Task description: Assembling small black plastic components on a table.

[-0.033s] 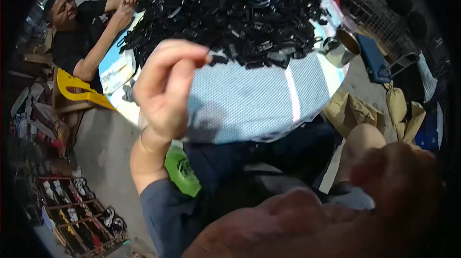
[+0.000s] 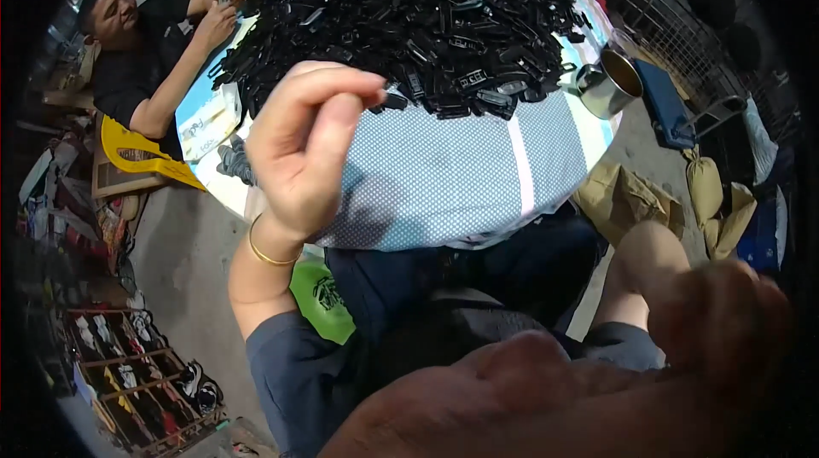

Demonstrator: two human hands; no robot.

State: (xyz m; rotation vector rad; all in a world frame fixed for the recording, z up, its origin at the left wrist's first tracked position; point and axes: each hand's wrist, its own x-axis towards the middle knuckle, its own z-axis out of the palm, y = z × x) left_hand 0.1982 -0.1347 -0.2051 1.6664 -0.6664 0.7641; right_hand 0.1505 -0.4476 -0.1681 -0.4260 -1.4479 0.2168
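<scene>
My left hand (image 2: 303,147) is raised above the near left part of the round table. Its fingers are curled, with the thumb close to the forefinger, and whatever lies between the tips is too small to make out. A gold bangle (image 2: 271,255) circles that wrist. Just past the fingertips begins a big heap of small black plastic pieces (image 2: 409,23), some of them shiny. My right hand (image 2: 717,321) is lifted at the lower right, away from the table and close to the camera. It is dark, and its fingers cannot be made out clearly.
A patterned cloth covers the table (image 2: 461,176). On its right edge stands a metal mug (image 2: 610,87); a marked paper (image 2: 213,125) lies left. A co-worker (image 2: 136,57) sits at the far left, hands raised together. Brown paper bags (image 2: 627,202) and a rack (image 2: 136,381) stand on the floor.
My left hand has shifted a little, its fingertips moving slightly up and to the right. My right hand has moved slightly to the right.
</scene>
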